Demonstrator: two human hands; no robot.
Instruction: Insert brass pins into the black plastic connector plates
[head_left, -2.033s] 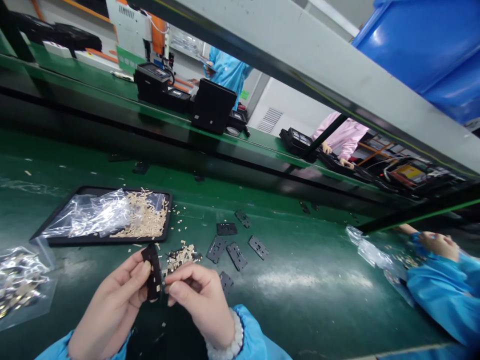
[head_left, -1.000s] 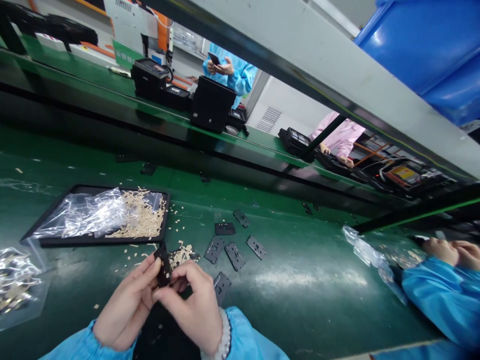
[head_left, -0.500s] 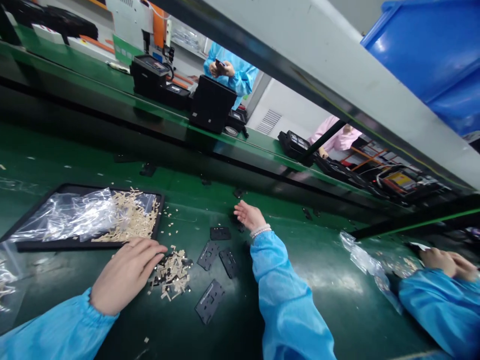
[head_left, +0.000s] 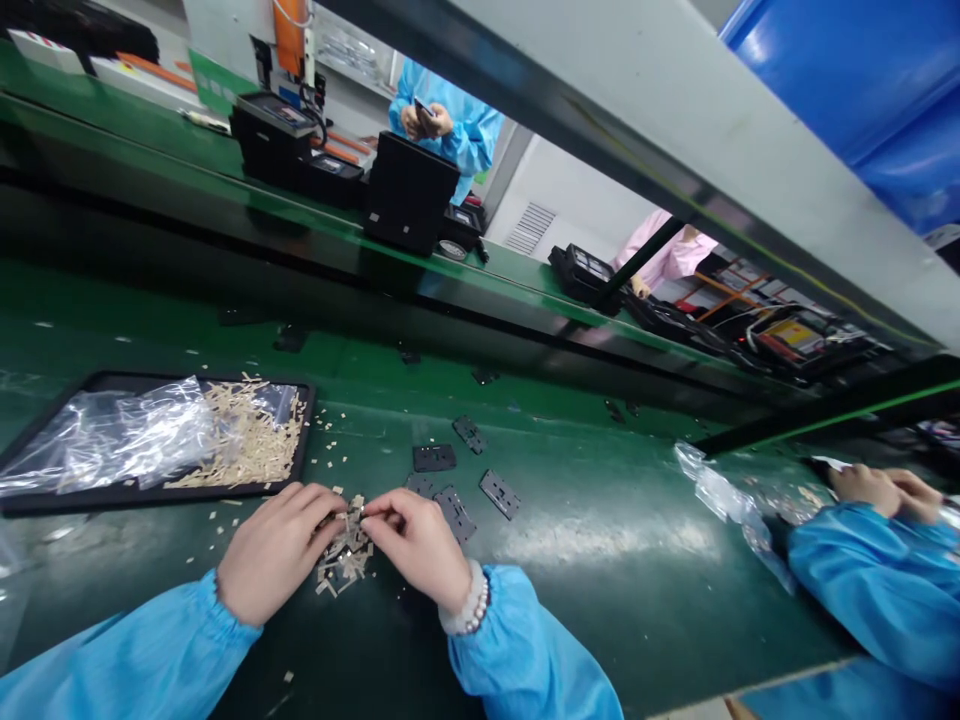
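My left hand [head_left: 283, 545] reaches into a small pile of thin beige pieces [head_left: 341, 570], mixed with some dark bits, its thumb and fingers drawn together. Facing it from the right, my right hand [head_left: 420, 540] pinches with thumb and forefinger at the top of the same pile. Whatever is between the fingertips is too small and covered to name. Several flat black plates with cut-outs lie just beyond my right hand, among them one black plate [head_left: 434, 457] and another black plate [head_left: 499, 494]. One plate is partly hidden by that hand.
A black tray [head_left: 306, 440] at left holds clear plastic bags [head_left: 142, 430] and many loose beige strips [head_left: 247, 430]. Another person's hands [head_left: 885, 492] work at far right, near a clear bag [head_left: 724, 505]. A black ledge crosses behind; a grey beam hangs above.
My right hand has come back from the farther plates to the pile, meeting my left hand there. Two plates once behind my right arm and hand now show. The nearest plate no longer shows.
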